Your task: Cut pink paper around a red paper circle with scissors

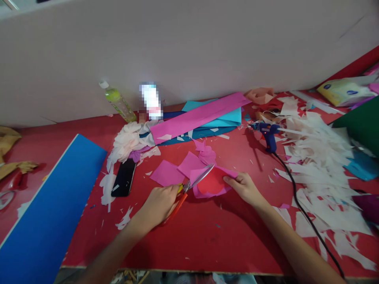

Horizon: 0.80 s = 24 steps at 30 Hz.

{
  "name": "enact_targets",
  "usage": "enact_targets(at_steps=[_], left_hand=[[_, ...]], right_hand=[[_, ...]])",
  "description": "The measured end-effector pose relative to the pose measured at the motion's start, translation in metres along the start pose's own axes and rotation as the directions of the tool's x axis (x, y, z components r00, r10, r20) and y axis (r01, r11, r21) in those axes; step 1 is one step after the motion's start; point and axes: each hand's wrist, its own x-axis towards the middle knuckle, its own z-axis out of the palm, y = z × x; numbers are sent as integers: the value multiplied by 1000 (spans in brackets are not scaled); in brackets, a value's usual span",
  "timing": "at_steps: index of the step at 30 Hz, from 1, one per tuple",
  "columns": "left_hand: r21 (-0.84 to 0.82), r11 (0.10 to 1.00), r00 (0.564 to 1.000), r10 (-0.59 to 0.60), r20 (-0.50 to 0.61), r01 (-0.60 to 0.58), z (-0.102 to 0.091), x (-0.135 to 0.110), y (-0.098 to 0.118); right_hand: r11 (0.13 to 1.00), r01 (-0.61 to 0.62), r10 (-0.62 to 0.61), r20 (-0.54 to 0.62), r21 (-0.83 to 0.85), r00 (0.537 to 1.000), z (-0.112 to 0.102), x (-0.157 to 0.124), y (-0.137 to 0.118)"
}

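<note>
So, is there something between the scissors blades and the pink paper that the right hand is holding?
Nothing visible. The scissors, held in the left hand, already have their open blades at the pink paper, which the right hand pinches at its right edge.

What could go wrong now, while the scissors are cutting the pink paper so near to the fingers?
1. The right hand pinches the pink paper close to the blades of the scissors that the left hand works; a slip might nick a finger.
2. The glue gun stands among white paper scraps; if hot, it could scorch them.
3. Its black cord runs beside the right forearm and might snag.
</note>
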Motion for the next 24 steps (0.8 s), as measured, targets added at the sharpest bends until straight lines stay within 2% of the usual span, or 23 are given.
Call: enact_targets(at_steps=[10,24], left_hand=[[25,1000,999,11,-52,-10,5,1,-2],[42,999,1000,-15,2,14,4,7,0]], right_hand=[[1000,-27,27,68,6,997,1,-1,-2],[1000,-27,28,144,-3,989,2,-3,0]])
